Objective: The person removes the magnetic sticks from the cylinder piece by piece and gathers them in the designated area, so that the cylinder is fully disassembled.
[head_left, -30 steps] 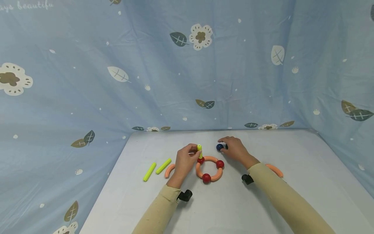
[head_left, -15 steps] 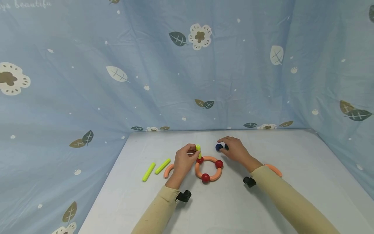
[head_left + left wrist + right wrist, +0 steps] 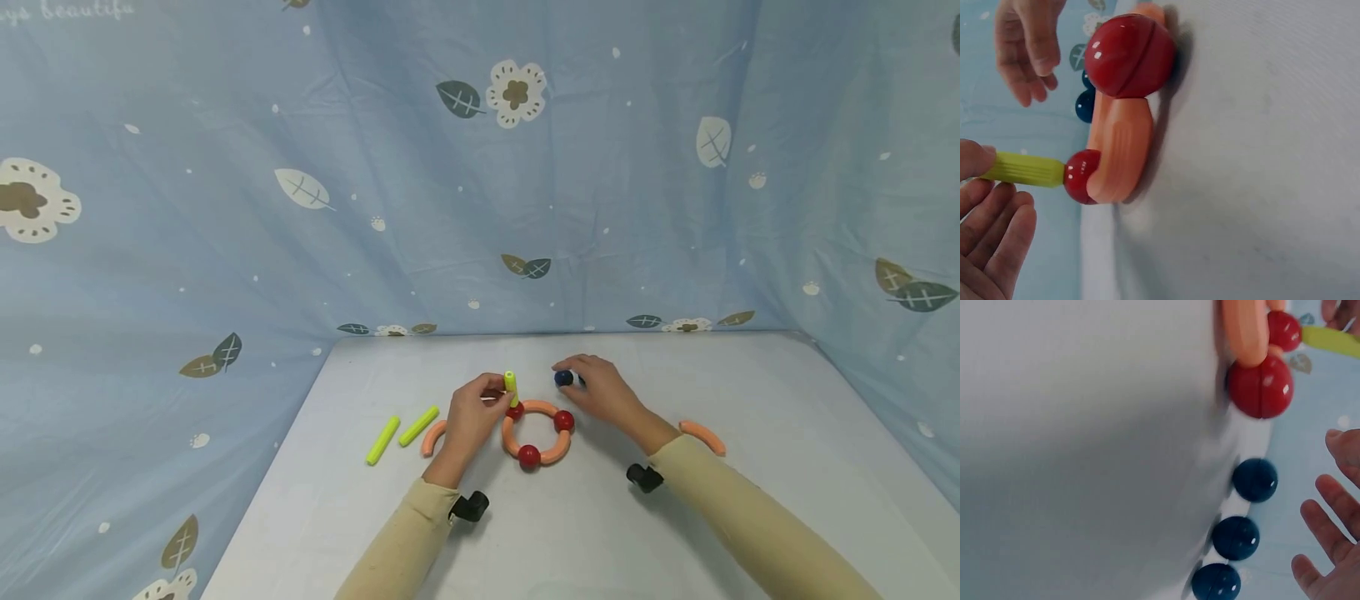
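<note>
My left hand pinches a yellow-green rod between thumb and fingertips. The rod stands upright, its lower end on a small red ball. That ball belongs to a ring of curved orange pieces joined by red balls, lying on the table. Behind the ring, my right hand hovers over dark blue balls with its fingers spread and nothing in them. Three blue balls, one of them nearest the ring, line up in the right wrist view; the hand partly hides them in the head view.
Two more yellow-green rods, the outer one and the inner one, lie to the left beside a loose orange curve. Another orange curve lies right of my right forearm. A blue patterned curtain borders the white table.
My right hand has shifted slightly toward me, its fingertips still near the blue balls. The left hand keeps its pinch on the rod, almost without moving.
</note>
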Action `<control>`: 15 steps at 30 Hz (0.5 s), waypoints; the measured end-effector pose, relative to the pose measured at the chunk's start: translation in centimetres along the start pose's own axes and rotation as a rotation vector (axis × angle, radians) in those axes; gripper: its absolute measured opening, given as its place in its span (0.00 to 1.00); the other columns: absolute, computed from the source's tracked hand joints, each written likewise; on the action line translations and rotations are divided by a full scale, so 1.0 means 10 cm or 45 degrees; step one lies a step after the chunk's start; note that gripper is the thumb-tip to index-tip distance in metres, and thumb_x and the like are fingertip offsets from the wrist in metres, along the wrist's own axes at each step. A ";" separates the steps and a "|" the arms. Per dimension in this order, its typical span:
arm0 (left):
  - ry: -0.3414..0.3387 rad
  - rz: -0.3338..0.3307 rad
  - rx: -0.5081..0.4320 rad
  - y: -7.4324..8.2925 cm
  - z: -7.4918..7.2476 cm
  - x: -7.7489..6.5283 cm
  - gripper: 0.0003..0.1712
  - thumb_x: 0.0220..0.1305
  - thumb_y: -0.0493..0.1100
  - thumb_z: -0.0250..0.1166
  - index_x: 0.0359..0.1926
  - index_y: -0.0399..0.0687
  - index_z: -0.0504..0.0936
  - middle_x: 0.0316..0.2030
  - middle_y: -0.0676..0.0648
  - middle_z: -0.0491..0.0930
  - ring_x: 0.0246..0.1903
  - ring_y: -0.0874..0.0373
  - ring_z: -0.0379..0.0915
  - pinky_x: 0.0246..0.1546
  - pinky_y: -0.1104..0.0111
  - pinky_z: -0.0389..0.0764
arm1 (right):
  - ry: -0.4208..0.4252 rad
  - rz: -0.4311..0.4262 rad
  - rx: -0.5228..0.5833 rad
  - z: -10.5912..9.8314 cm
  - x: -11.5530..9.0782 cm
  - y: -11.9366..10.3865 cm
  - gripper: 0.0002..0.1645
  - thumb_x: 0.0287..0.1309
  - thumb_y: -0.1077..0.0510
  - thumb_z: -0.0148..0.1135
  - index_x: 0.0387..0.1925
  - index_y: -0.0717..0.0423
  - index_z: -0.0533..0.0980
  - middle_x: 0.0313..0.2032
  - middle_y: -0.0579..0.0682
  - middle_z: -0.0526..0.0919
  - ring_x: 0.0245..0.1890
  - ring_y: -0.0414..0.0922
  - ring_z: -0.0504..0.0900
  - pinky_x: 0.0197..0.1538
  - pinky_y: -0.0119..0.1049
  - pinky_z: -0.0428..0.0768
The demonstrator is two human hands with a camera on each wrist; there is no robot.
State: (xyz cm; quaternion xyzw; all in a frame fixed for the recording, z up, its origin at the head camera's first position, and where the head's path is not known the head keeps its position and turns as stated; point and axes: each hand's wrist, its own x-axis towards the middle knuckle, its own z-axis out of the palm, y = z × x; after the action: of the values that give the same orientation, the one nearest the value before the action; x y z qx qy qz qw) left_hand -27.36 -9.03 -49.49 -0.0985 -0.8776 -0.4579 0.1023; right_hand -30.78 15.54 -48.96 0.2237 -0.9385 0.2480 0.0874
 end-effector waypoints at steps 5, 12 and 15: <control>-0.023 -0.027 0.040 -0.06 0.00 -0.04 0.14 0.65 0.45 0.72 0.50 0.49 0.85 0.45 0.51 0.86 0.44 0.59 0.83 0.46 0.70 0.84 | -0.012 -0.028 0.048 -0.02 -0.04 -0.09 0.24 0.61 0.57 0.72 0.58 0.54 0.80 0.57 0.55 0.82 0.59 0.55 0.79 0.61 0.55 0.77; -0.073 -0.072 0.041 -0.18 0.02 -0.08 0.19 0.64 0.45 0.73 0.54 0.45 0.84 0.47 0.46 0.85 0.48 0.54 0.81 0.51 0.61 0.83 | -0.029 -0.044 0.109 0.00 -0.08 -0.19 0.24 0.62 0.57 0.72 0.59 0.52 0.80 0.57 0.53 0.82 0.60 0.54 0.79 0.62 0.54 0.77; -0.092 -0.083 0.029 -0.22 0.03 -0.10 0.20 0.64 0.45 0.73 0.55 0.43 0.83 0.50 0.46 0.84 0.48 0.54 0.81 0.51 0.61 0.83 | -0.053 -0.023 0.153 0.00 -0.09 -0.26 0.25 0.63 0.56 0.71 0.60 0.52 0.79 0.59 0.52 0.81 0.61 0.54 0.78 0.63 0.54 0.76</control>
State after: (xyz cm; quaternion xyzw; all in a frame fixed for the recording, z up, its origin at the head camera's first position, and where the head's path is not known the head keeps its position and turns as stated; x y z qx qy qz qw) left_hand -27.00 -10.13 -51.70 -0.0851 -0.8886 -0.4471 0.0566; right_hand -28.78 13.90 -48.08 0.2421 -0.9214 0.2985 0.0566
